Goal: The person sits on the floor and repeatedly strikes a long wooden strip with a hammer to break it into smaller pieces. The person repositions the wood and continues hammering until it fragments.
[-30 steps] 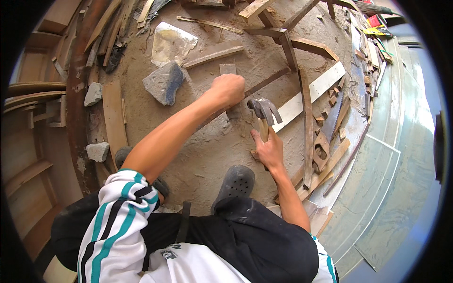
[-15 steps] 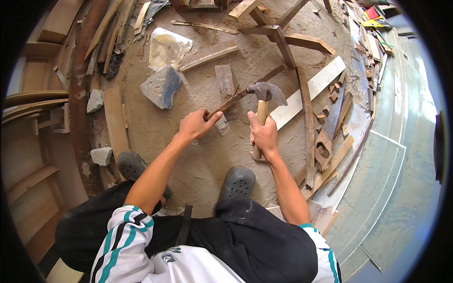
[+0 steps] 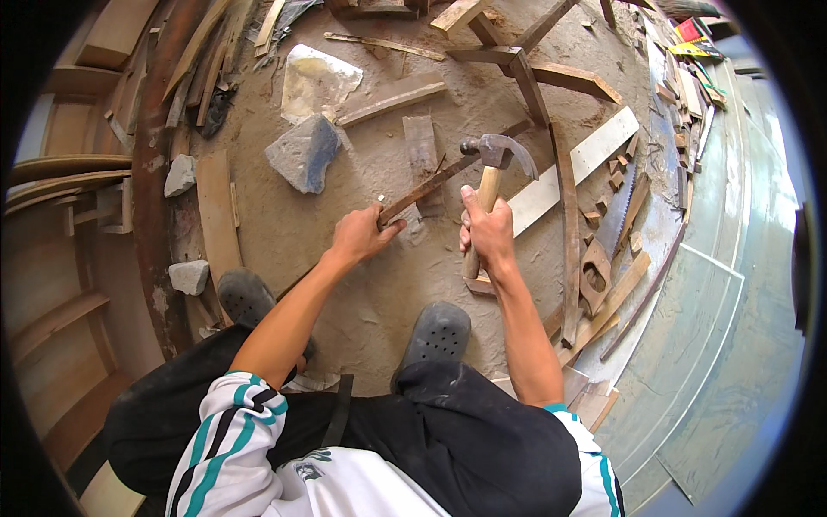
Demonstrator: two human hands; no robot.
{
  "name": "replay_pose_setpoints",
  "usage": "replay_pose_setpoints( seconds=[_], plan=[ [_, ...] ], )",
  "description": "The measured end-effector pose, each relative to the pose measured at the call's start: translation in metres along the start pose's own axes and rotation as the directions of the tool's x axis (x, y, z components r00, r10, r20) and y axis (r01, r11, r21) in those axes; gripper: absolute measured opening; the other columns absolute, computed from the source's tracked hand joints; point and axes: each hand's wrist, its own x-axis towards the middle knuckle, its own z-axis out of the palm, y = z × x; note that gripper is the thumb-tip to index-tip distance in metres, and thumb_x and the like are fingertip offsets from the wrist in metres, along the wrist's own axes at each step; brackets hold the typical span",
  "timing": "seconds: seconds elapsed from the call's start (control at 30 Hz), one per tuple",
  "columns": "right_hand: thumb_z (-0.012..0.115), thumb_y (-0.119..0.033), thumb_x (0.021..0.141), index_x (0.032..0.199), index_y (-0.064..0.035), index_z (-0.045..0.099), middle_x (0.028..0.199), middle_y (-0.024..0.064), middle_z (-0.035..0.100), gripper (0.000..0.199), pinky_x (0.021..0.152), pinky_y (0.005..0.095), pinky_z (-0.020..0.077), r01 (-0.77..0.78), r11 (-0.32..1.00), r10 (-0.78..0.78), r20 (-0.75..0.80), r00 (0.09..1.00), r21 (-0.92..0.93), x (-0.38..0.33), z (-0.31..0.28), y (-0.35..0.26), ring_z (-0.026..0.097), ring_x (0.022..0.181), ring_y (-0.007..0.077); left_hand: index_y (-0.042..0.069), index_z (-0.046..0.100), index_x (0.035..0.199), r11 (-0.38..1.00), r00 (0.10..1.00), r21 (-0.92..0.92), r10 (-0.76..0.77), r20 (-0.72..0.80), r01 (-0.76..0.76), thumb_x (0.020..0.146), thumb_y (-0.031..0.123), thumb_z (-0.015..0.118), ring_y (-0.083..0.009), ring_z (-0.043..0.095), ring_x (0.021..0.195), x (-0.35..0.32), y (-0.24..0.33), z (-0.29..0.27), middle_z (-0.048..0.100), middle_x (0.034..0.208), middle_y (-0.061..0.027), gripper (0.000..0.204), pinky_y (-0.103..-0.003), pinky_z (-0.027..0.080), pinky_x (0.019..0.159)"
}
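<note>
My right hand (image 3: 488, 228) is wrapped round the wooden handle of a claw hammer (image 3: 496, 153). The hammer's metal head is held up, just right of a narrow dark wood strip (image 3: 435, 183). My left hand (image 3: 362, 234) grips the near end of that strip, fingers closed round it. A thin dark sliver, perhaps a nail, sticks up from the strip near its middle. Beyond the strip's near half lies a short flat board (image 3: 420, 142) on the dusty ground. A small pale bit (image 3: 381, 198) shows by my left fingers; what it is I cannot tell.
A handsaw (image 3: 603, 254) lies at the right among wood offcuts. Long dark timbers (image 3: 564, 228) and a white board (image 3: 573, 172) are near it. A broken concrete block (image 3: 306, 155) sits beyond my left hand. Glass sheets (image 3: 680, 345) lie far right.
The hammer head has moved slightly up and away, tilting a little. My left hand stays on the strip, its fingers shifted slightly. The whole view has drifted a little.
</note>
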Motion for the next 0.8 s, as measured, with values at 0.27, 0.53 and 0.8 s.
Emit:
replay_pose_setpoints(
  seconds=[0.27,0.53,0.8],
  plan=[
    [0.066,-0.033,0.1,0.095,-0.0067,0.049,0.062,-0.0004,0.047,0.031,0.036,0.028,0.0408,-0.097,0.995,0.097,0.057,0.994,-0.004,0.002,0.005,-0.001,0.048,0.041,0.0101,0.003,0.065,0.09,1.0,1.0,-0.006,-0.005,-0.024,0.005,0.088,0.054,0.071,-0.0434,0.067,0.077,0.005,0.0,0.004,0.067,0.077,-0.0222,0.052,-0.051,0.05,0.069],
    [0.068,-0.029,0.099,0.087,-0.0065,0.054,0.063,-0.0008,0.052,0.029,0.041,0.026,0.0397,0.443,0.874,-0.459,-0.043,0.887,-0.198,-0.015,-0.006,0.022,0.051,0.045,0.0091,0.002,0.071,0.091,0.998,0.998,0.005,-0.056,0.029,0.056,0.09,0.046,0.071,-0.0445,0.068,0.078,0.008,-0.001,0.004,0.068,0.078,-0.0244,0.044,-0.05,0.051,0.07],
    [0.067,-0.03,0.096,0.1,0.0011,0.066,0.079,0.0133,0.071,0.031,0.068,0.0362,0.051,0.214,0.806,-0.296,-0.062,0.953,-0.552,-0.008,-0.005,0.015,0.066,0.072,0.0198,0.002,0.071,0.099,0.992,0.994,0.075,-0.104,0.027,0.102,0.089,0.029,0.068,-0.045,0.069,0.085,0.01,-0.001,0.006,0.071,0.088,-0.0252,0.029,-0.053,0.053,0.077]
  ],
)
